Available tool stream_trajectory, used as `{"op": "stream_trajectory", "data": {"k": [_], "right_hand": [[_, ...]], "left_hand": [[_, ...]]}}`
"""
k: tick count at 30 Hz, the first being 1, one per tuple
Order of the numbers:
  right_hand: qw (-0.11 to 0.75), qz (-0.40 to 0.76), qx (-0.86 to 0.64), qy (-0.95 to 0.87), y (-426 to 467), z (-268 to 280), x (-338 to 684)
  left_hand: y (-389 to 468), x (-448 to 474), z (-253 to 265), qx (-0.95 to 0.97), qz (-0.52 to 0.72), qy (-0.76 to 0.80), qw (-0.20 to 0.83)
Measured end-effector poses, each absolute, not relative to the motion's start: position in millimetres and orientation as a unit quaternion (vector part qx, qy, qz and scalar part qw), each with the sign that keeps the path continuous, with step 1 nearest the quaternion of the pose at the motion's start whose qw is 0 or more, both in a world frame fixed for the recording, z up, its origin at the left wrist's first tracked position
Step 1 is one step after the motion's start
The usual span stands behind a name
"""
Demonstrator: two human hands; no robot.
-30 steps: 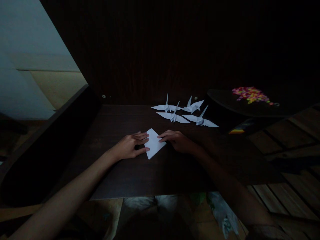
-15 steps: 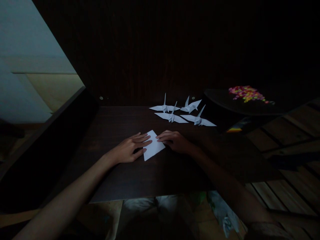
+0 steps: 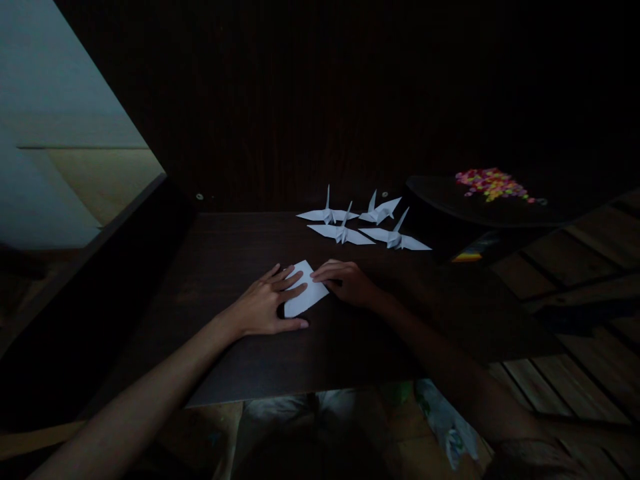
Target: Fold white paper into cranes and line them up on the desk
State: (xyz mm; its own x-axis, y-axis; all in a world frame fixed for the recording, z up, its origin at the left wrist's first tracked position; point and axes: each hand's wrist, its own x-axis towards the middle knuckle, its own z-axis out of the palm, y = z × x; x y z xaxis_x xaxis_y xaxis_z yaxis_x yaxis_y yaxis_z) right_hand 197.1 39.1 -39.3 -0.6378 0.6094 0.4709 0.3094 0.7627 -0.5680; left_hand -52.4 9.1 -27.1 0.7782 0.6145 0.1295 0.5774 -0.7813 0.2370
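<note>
A folded piece of white paper [image 3: 306, 301] lies flat on the dark wooden table. My left hand [image 3: 267, 300] rests with spread fingers on the paper's left part, its thumb on the table just below the near edge. From the right, my right hand [image 3: 347, 280] touches the paper's upper right edge with its fingertips; its fingers lie stretched out close together, and the thumb is mostly in shadow. Behind the hands stand several white origami cranes [image 3: 341, 233], grouped near the back of the table.
A dark rounded shelf [image 3: 430, 193] at the right bears a pile of small, brightly coloured pieces [image 3: 493, 183]. A dark panel [image 3: 300, 100] rises behind the table, and a low side board [image 3: 100, 267] bounds it on the left. A plastic bag [image 3: 445, 420] lies below the front edge.
My left hand has slid slightly over the paper, and its thumb has moved off the paper's near corner toward the table. My right hand stays nearly in place.
</note>
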Motion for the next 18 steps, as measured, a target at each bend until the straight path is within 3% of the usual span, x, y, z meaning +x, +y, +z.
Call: {"op": "stream_trajectory", "data": {"k": [18], "right_hand": [[0.313, 0.228, -0.363, -0.848, 33.6, -37.3, 186.1]], "left_hand": [[6.9, -53.2, -25.4, 0.875, 0.181, 0.384, 0.232]]}}
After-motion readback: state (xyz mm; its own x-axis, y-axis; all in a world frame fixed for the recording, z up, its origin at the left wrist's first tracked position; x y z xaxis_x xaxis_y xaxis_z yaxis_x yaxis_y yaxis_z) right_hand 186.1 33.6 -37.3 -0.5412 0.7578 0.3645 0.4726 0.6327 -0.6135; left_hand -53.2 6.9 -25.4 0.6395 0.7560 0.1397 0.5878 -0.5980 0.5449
